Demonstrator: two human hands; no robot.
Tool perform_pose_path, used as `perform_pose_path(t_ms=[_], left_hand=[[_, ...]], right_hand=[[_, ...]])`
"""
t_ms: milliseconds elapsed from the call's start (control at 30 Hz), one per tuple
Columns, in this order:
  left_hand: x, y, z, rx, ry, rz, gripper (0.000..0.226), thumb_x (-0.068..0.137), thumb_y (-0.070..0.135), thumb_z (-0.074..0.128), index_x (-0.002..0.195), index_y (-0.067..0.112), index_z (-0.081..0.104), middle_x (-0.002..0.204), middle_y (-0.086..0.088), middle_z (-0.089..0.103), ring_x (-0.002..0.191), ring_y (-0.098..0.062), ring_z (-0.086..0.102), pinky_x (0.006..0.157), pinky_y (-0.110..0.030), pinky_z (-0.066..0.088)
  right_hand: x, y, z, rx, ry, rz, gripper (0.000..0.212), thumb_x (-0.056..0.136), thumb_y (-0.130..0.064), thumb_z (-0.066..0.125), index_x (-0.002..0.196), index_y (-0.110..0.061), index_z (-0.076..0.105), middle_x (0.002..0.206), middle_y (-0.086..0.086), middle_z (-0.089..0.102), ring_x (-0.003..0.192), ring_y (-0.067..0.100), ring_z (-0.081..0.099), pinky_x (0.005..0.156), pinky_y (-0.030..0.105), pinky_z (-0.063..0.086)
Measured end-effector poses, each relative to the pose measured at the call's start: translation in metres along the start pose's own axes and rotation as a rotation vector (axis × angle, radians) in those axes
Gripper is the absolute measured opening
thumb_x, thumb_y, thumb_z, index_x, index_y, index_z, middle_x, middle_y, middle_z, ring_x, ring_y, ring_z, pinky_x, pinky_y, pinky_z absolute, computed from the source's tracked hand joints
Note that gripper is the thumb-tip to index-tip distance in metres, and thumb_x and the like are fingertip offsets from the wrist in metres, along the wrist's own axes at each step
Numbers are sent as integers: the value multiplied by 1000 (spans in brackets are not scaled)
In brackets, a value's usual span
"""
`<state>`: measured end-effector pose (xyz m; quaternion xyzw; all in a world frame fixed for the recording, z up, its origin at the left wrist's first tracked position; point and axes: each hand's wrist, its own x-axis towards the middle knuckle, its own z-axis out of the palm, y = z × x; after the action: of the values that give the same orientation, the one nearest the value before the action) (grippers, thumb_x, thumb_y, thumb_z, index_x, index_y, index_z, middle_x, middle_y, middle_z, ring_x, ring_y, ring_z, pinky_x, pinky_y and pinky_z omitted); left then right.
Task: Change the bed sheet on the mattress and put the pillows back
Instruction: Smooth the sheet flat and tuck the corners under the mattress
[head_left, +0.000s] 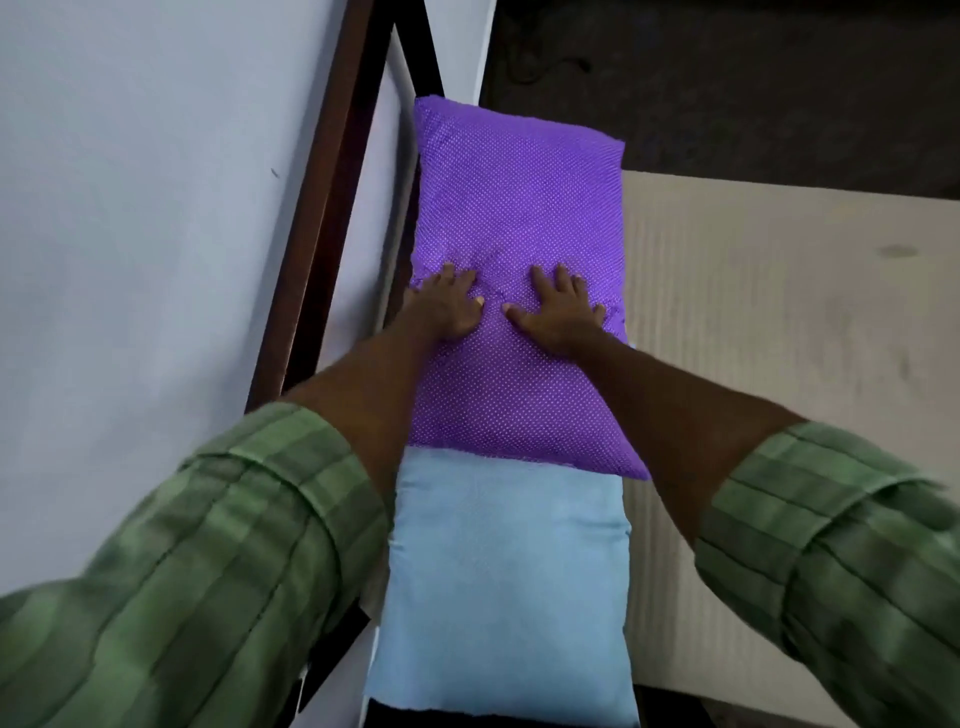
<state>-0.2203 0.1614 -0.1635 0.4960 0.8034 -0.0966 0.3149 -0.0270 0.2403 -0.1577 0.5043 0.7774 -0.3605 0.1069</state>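
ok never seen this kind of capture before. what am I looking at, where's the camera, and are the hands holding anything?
There is no machine here, only a person doing the job by hand. The single picture comes from a wide-angle camera worn on the person's head, looking forward and down, so the two arms in green checked sleeves reach in from the bottom.

Both the left hand and the right hand lie flat, fingers spread, pressing on a purple dotted pillow. Nothing is gripped.

The near end of the purple pillow overlaps a light blue pillow. Both rest along the edge of a bed covered by a cream sheet, next to a dark wooden frame and a pale wall.
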Motion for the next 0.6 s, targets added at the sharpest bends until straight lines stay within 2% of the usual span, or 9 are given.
perform_pose_path(t_ms=[67,167,333,467,600], left_hand=[[1,0,26,-55,-3,-31,64,106,51,28,163,25,14,171,-15,4,156,-38,11,124,-60,10],[17,2,34,-46,-10,-30,59,109,46,24,163,27,13,171,-14,2,156,-35,10,123,-62,9],[49,8,37,51,-107,-61,60,108,46,22,164,29,9,171,-12,-3,157,-34,6,121,-65,5],[23,17,40,54,40,-91,60,107,44,27,163,29,12,171,-11,4,156,-32,11,121,-63,8],[-15,23,28,-26,234,-50,55,108,42,29,160,23,25,168,-13,18,152,-33,23,119,-61,15]], right_hand=[[7,5,13,-38,-107,12,97,84,-87,44,162,-41,11,173,0,-2,158,30,0,116,74,6],[27,6,14,-78,-188,38,102,81,-91,41,163,-39,8,173,2,-4,158,34,-2,115,77,4],[41,12,32,-107,-197,79,100,84,-90,34,163,-39,1,172,-3,-13,158,29,-10,115,76,-1],[26,17,41,-75,-88,43,98,84,-90,32,163,-41,1,171,-4,-15,158,27,-13,115,73,-4],[2,20,24,-63,-10,-35,87,92,-82,30,163,-40,3,172,0,-12,158,29,-11,118,69,-4]])
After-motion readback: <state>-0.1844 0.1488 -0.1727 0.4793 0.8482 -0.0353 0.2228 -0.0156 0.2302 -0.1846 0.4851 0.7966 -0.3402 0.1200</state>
